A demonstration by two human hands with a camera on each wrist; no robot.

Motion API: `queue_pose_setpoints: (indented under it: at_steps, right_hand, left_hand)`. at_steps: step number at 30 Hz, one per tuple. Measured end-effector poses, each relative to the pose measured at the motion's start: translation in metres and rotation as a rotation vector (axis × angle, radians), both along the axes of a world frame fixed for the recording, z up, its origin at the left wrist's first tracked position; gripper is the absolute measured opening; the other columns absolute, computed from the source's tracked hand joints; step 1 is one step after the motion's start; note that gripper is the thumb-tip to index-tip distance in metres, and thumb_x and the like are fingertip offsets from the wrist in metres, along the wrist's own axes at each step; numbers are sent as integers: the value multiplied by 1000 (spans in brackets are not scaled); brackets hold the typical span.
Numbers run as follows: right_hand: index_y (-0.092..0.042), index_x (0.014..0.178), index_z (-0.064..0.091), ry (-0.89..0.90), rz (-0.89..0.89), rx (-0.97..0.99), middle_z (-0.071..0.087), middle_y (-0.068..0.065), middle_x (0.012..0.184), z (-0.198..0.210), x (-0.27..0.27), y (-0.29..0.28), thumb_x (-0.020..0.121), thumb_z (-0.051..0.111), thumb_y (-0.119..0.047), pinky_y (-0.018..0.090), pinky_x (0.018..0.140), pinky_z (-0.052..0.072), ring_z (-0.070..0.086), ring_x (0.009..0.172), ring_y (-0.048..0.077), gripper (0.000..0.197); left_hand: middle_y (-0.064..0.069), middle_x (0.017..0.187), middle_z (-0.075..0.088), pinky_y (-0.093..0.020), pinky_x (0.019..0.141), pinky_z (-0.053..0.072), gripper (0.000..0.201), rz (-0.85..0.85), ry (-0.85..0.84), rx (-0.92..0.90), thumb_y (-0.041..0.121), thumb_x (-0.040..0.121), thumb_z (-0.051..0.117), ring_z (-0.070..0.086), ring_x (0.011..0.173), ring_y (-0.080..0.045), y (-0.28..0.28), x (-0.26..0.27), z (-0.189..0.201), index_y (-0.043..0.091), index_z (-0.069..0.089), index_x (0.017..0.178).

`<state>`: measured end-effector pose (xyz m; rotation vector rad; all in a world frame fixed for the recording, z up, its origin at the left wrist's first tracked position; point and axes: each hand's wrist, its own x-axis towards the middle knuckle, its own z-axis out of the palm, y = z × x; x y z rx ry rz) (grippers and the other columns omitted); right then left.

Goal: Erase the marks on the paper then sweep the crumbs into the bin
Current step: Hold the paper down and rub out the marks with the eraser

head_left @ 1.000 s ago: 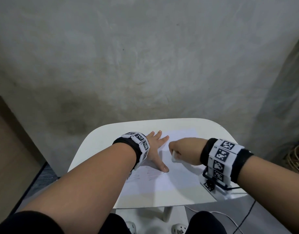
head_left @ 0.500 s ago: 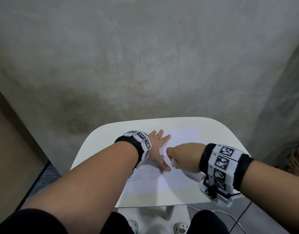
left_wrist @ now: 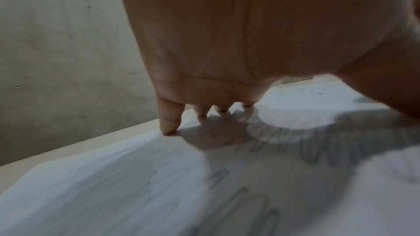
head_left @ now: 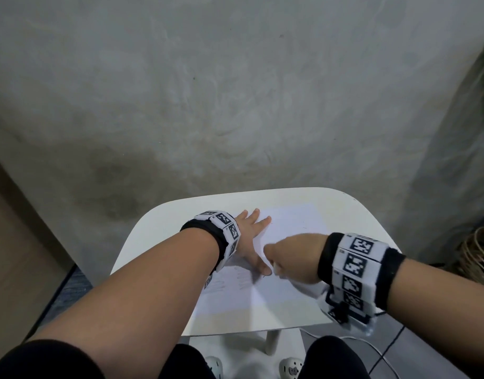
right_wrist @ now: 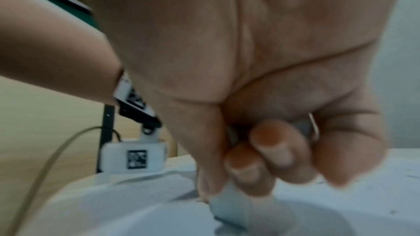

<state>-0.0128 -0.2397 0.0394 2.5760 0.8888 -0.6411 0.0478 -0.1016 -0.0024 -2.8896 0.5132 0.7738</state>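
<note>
A white sheet of paper (head_left: 290,231) lies on the small white table (head_left: 158,222). Grey pencil scribbles (head_left: 235,281) cover its near left part and show large in the left wrist view as pencil scribbles (left_wrist: 250,202). My left hand (head_left: 249,236) lies flat on the paper's left side, fingers spread and pressing it down; fingertips (left_wrist: 169,128) touch the sheet. My right hand (head_left: 292,258) pinches a white eraser (right_wrist: 229,204) whose tip meets the paper beside my left thumb. Dark crumbs (left_wrist: 318,92) dot the far part of the sheet. No bin is in view.
A concrete wall rises right behind the table. A woven basket (head_left: 478,258) stands on the floor at the right. A white cable (head_left: 372,351) runs across the tiles under the table's near right corner. My knees sit under the near edge.
My right hand with the eraser has slid left and nearer along the paper, up to my left thumb. The left hand has stayed pressed on the sheet.
</note>
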Motion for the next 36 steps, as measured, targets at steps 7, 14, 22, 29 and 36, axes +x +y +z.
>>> queue_pose_setpoints:
  at_steps: [7,14,22,29,36]
  right_hand:
    - [-13,110,57,78,-53,-7,62,3,108,17,15,-5,95,49,-22,29,78,42,49,88,18,19]
    - [-10,135,42,2,1,31,55,13,131,6,17,17,95,55,-15,32,80,42,56,108,30,42]
    - [-13,101,56,108,77,-75,54,2,94,14,16,8,93,53,-19,26,67,37,48,85,20,10]
    - [-19,97,47,93,91,-64,51,-1,86,0,-1,2,94,53,-13,18,54,30,46,83,21,9]
    - [-5,120,58,-125,-26,-8,63,9,109,8,42,2,96,48,-18,28,74,36,54,90,24,29]
  left_hand:
    - [3,160,-28,-54,118,3,133,-10,9,5,70,67,74,-21,149,-21,2,-2,2,32,-22,152]
    - [4,162,-23,-45,120,2,136,9,-38,-55,68,67,77,-18,149,-19,5,-4,1,23,-17,155]
    - [3,160,-27,-48,120,3,137,-21,-36,1,74,67,71,-21,149,-20,5,-1,-4,21,-22,153]
    - [5,160,-28,-50,120,5,142,-21,-48,21,79,61,69,-20,149,-19,6,2,-11,22,-23,153]
    - [6,160,-27,-50,119,2,139,-27,-27,-22,76,65,71,-20,149,-19,10,0,-5,22,-22,153]
